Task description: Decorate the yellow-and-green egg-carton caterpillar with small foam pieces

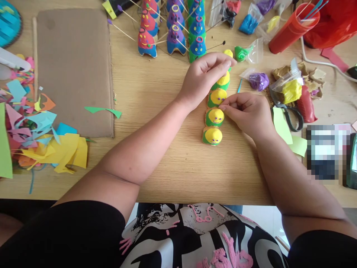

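Note:
A row of egg-carton cups [214, 117] covered in yellow and green modelling clay runs away from me down the table. The nearest cups have small purple eyes and a mouth line. My right hand [249, 113] is pinched at the right side of the third cup [217, 96], by its purple eye; whatever is between the fingertips is too small to make out. Over the far end of the row, my left hand [206, 72] is closed with thumb and fingers together. It partly hides the far cups, and what it holds cannot be seen.
Finished-looking clay-covered rows, red [146, 39], purple [175, 37] and blue [197, 42], stand behind with sticks poking out. Cardboard [74, 70] and paper scraps [55, 149] lie left. Bagged purple clay [259, 81], scissors [292, 115] and a red cup [288, 31] are right.

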The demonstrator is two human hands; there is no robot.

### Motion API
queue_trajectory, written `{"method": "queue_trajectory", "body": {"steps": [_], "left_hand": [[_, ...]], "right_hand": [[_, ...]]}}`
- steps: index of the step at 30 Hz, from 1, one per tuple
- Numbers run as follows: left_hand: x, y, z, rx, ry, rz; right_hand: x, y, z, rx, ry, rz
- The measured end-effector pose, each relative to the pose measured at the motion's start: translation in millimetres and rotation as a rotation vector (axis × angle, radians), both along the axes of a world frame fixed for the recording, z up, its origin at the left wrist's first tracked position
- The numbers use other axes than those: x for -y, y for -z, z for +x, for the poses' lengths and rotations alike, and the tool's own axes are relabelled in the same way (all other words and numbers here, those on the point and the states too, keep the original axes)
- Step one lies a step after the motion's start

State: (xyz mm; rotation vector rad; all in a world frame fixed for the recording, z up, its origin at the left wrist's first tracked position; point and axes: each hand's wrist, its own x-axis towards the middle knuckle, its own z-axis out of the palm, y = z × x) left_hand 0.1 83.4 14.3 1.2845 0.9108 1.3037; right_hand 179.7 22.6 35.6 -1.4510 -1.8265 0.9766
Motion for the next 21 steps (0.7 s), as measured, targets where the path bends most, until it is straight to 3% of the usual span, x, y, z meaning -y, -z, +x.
{"method": "queue_trajectory", "body": {"steps": [8,16,21], "left_hand": [[1.6,-0.5,-1.4,-0.096,-0.028,-0.029],[-4.0,4.5,-1.4,-0.038,0.031,-0.080],[-5.4,6.8,-1.9,-0.013,0.042,-0.009]], "right_hand": [[0.7,0.5,-0.9,0.007,0.014,0.009],[-2.2,3.2,-1.3,-0.017,0.030,-0.015],[-3.2,3.6,-0.8,-0.046,0.038,-0.028]]}}
